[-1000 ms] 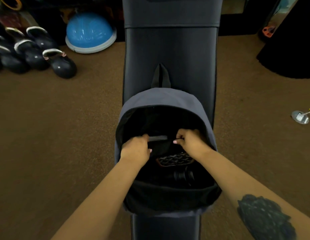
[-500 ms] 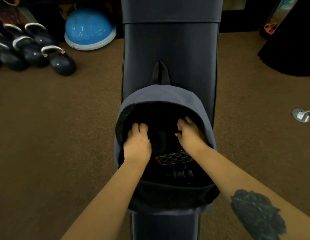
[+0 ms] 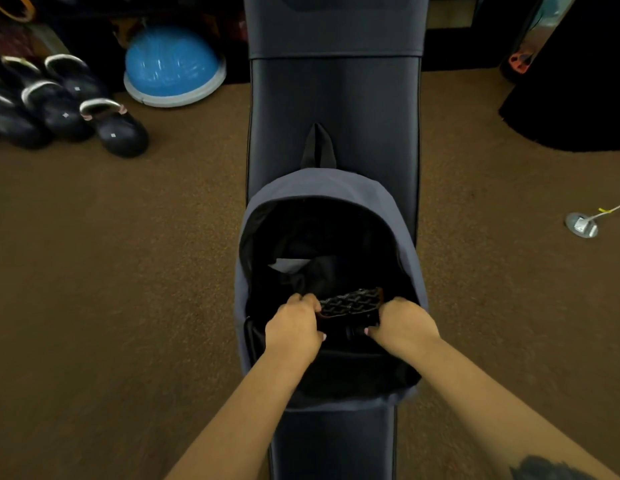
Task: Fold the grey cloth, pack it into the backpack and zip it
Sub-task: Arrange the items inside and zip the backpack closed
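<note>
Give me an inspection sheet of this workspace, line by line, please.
Surface: black padded bench, on brown carpet.
Job's things: grey backpack lies unzipped on the bench; a grey patch deep inside may be the cloth.
Clutter: patterned pouch in the bag.
Grippers: left hand and right hand curled at the pouch's ends; grip unclear.
Cables: white cord to a floor plate.
Surroundings: kettlebells, blue balance dome.

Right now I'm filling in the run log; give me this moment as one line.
stage: packing | backpack: open, unzipped, on bench | left hand, right hand: inside opening, flanking patterned pouch | grey cloth: inside
</note>
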Tool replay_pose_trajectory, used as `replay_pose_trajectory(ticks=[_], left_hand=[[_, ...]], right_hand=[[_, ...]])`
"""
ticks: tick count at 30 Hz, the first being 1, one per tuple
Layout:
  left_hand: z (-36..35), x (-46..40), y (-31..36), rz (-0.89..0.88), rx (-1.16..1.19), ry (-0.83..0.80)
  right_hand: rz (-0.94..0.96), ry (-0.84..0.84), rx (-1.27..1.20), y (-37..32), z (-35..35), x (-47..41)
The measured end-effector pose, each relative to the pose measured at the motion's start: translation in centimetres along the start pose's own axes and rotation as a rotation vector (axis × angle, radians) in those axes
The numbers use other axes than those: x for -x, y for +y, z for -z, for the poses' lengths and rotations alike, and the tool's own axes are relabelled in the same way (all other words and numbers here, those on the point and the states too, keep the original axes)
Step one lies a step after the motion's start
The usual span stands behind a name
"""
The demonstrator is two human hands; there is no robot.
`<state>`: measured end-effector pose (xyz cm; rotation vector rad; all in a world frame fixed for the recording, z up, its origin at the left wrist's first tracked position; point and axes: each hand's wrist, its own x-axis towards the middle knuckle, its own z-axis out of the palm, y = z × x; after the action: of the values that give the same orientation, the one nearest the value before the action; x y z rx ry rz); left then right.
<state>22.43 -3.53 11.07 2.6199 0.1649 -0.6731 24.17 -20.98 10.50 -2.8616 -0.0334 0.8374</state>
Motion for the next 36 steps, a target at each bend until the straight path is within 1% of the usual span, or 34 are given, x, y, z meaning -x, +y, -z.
replay_pose_trajectory(ticks=[4,8,11,12,15,18,20,23,24,26,29,31,33,36], left_hand=[[-0.2,0.7,0.3,-0.013,0.004,-0.017],[-0.6,1.6,0.6,-0.079,0.123,0.007],[-0.8,1.9,0.5,-0.086,0.189,-0.030],[-0.8,1.9,0.4,-0.080,0.197,-0.040],[-0.5,1.8,0.0,-0.053,0.222,-0.030],[0.0,1.8,-0.3,-0.038,0.193,0.011],[0.1,1.9,-0.5,-0.018,0.139,0.046],[0.4,1.5,-1.3,0.031,0.062,0.088],[0.6,1.2,-1.6,0.035,0.038,0.088],[1.2,0.6,-2.4,0.013,0.018,0.079],[2.4,-0.4,-3.1,-0.015,0.030,0.028],[2.9,-1.3,-3.3,-0.008,0.055,-0.034],[3.1,-2.2,-3.2,-0.006,0.077,-0.097],[3.1,-3.4,-2.8,-0.003,0.109,-0.139]], right_hand=[[-0.044,0.001,-0.109,-0.9,0.0,0.3],[-0.002,-0.019,-0.450,-2.6,-0.4,0.7],[-0.018,-0.007,-0.753,-4.5,-0.6,1.2],[-0.008,0.012,-0.803,-5.1,-0.7,1.2],[-0.019,0.080,-0.834,-6.7,-0.7,1.0],[-0.113,0.136,-0.985,-7.2,-0.7,0.7],[-0.150,0.136,-1.062,-7.0,-0.9,0.5],[-0.155,0.045,-1.259,-6.8,-1.1,0.4],[-0.135,0.011,-1.278,-6.7,-1.2,0.3],[-0.064,-0.033,-1.176,-6.3,-1.6,-0.3],[0.075,-0.137,-0.826,-5.9,-2.1,-1.1],[0.120,-0.189,-0.641,-6.0,-2.2,-1.3],[0.152,-0.181,-0.554,-6.3,-2.1,-1.5],[0.134,-0.118,-0.556,-6.7,-2.1,-2.1]])
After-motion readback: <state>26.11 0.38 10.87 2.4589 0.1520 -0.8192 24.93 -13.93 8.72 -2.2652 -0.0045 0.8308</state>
